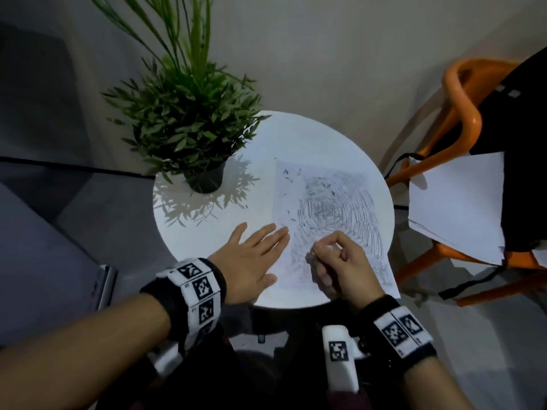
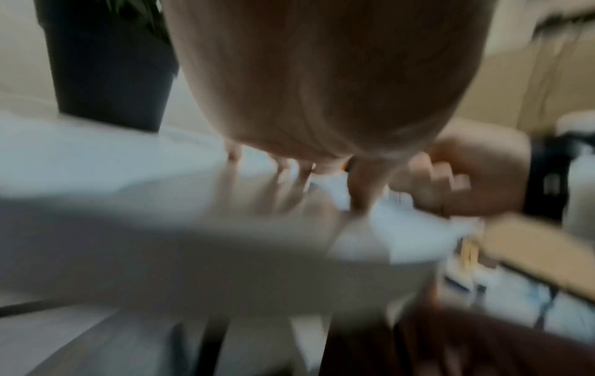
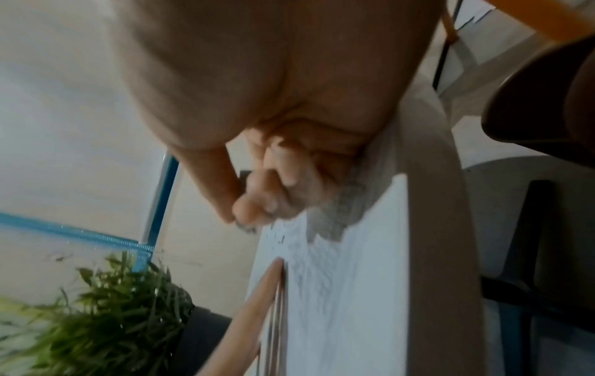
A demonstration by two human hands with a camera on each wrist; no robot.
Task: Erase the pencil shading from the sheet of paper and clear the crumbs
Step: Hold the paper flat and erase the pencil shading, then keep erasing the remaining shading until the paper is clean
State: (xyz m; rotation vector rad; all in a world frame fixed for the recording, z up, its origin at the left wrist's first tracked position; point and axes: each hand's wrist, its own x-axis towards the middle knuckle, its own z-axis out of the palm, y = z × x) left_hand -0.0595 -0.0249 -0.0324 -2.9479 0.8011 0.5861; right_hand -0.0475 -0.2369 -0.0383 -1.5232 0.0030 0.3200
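Head view gives the whole layout; both wrist views are blurred and show mostly palm. Left hand (image 1: 251,255) lies flat, fingers straight and slightly spread, palm on the table (image 1: 207,232) with fingertips at the left edge of the sheet (image 1: 325,208). Left wrist view confirms straight fingers (image 2: 364,188) pressing down on the white surface, with the right fist beside them. Right hand (image 1: 340,261) is curled, fingertips bunched and pressed onto the lower part of the sheet; the right wrist view shows thumb and fingers (image 3: 254,211) pinched together at the paper, something small and dark at the tips, too blurred to identify, so I cannot tell what it grips. Sheet lies flat on the right half of the round table, long axis running away from the person, tilted slightly, near corner overhanging the rim. Pencil shading (image 1: 340,208) covers most of it; dark crumbs (image 1: 291,179) are scattered along the left margin and far corner. A potted plant (image 1: 189,125) stands at far left of the table. An orange chair (image 1: 461,119) to the right carries loose papers (image 1: 455,202).
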